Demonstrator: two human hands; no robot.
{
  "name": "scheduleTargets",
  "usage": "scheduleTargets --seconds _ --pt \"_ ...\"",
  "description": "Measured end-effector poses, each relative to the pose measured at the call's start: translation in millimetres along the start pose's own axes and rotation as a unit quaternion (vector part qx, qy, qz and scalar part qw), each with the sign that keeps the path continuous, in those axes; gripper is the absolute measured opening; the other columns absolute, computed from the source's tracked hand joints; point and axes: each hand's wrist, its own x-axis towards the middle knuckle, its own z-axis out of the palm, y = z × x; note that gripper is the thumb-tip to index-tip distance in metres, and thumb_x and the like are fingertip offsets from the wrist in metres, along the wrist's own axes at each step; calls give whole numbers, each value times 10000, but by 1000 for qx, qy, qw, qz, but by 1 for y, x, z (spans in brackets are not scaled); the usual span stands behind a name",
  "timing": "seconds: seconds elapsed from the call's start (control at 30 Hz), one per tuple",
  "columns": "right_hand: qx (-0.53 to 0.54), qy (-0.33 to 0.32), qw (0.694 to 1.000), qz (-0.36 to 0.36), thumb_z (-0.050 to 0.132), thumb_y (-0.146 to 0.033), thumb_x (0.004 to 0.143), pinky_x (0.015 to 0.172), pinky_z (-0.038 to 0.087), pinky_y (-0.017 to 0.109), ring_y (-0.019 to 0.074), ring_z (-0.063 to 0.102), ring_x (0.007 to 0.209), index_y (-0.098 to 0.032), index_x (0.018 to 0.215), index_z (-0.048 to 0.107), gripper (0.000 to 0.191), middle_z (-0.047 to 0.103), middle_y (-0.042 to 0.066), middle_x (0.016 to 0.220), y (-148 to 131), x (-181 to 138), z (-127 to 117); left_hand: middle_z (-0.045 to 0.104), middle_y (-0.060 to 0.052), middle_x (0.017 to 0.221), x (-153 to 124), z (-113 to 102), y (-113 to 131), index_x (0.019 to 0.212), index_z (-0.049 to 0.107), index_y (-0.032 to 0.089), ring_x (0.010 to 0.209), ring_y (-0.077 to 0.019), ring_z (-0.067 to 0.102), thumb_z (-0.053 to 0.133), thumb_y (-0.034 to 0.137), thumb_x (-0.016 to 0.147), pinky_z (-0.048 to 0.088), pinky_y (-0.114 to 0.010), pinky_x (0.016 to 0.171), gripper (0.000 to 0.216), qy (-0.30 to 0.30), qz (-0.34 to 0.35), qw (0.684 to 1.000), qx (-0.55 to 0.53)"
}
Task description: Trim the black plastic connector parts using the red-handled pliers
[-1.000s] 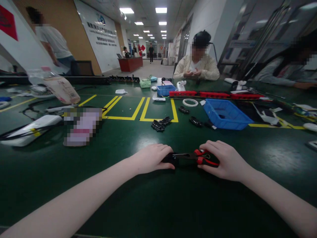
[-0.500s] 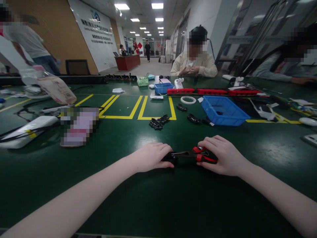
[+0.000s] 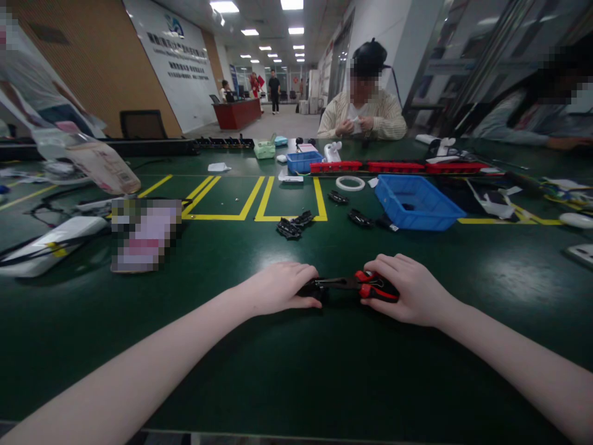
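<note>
Just about the middle of the frame, both hands meet over the green surface [image 3: 296, 371], and from where I stand the grip looks like a bracing one. The left hand [image 3: 287, 287] pinches a small black part [image 3: 315, 290], thumb on the near side and fingers over the far side, presumably so it can't twist. The right hand [image 3: 407, 287] is wrapped around the red handles of a pair of pliers [image 3: 354, 283], whose long nose points left and reaches the part; I can't tell whether the tips bite it or only rest against it. Holding the tool almost in line with the part seems meant to set pull against hold. The left fingers hide most of the part, so its shape is hard to make out. Above the hands, near the centre, lies a cluster of black pieces [image 3: 290, 228], with two loose black pieces [image 3: 359, 217] to its right, beside a blue bin [image 3: 424, 216]. A white ring [image 3: 350, 183] and a row of red strips [image 3: 396, 167] sit farther up. At left, a bottle [image 3: 99, 161] and a white device [image 3: 60, 244] crowd the edge, well apart from the forearms, so they hardly obstruct anything.
</note>
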Motion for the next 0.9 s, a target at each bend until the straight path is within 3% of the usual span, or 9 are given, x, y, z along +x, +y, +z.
scheduleTargets --seconds 0.43,0.77,0.9 --pt "-72 16 995 -71 594 -452 808 658 425 330 200 577 734 -139 1016 579 377 636 96 909 6 -2 -16 657 -24 949 1 2 3 1016 530 184 847 -190 638 599 469 864 442 -275 684 330 10 25 999 32" --pt "-48 9 998 -42 584 -464 808 684 443 354 217 599 780 -157 1023 588 375 649 102 925 5 -3 -15 679 -23 832 3 3 8 953 547 185 734 -197 656 553 551 860 450 -287 642 378 20 -22 996 79" --pt "11 -13 1000 24 607 -473 791 640 452 336 199 596 730 -186 1013 587 363 650 75 908 -1 -2 -8 673 -17 798 3 3 8 919 546 188 697 -192 648 545 537 868 442 -282 619 353 28 -37 995 83"
